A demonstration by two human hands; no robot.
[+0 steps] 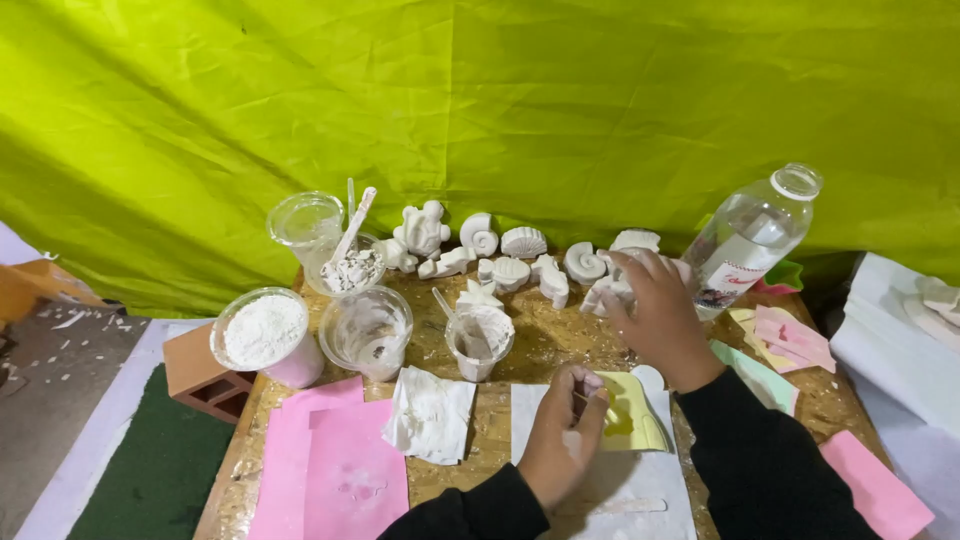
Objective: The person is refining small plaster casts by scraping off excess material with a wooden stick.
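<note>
— Wooden and speckled with white dust, the counter (520, 350) sits before a bright yellow-green cloth backdrop (500, 100). What lies nearest the person?

— Two pink sheets (330, 460) at the near left, overlapping, and a white sheet (640, 490) at the near middle. The left hand (562, 432) rests on that white sheet, fingers curled together on a yellow mould (630, 412); whether something small is pinched between them cannot be told.

— And the other hand?

— The right hand (655, 315) reaches farther, fingers bent down over a white plaster shell (610, 295) in the back row, touching it; whether it is truly gripped cannot be told.

— How many casts stand there?

— Roughly ten white plaster figures (500, 255), close together along the far edge.

— Containers?

— Five plastic cups: one of white powder (265, 335), one nearly empty (367, 330), one with a stick (478, 340), two behind at far left (325, 245). One clear bottle (755, 235) stands at the far right.

— Any open room?

— Little; a crumpled white paper (432, 413) fills the middle, coloured sheets (780, 345) crowd the right edge, and a brick (200, 375) sits off the left edge.
</note>
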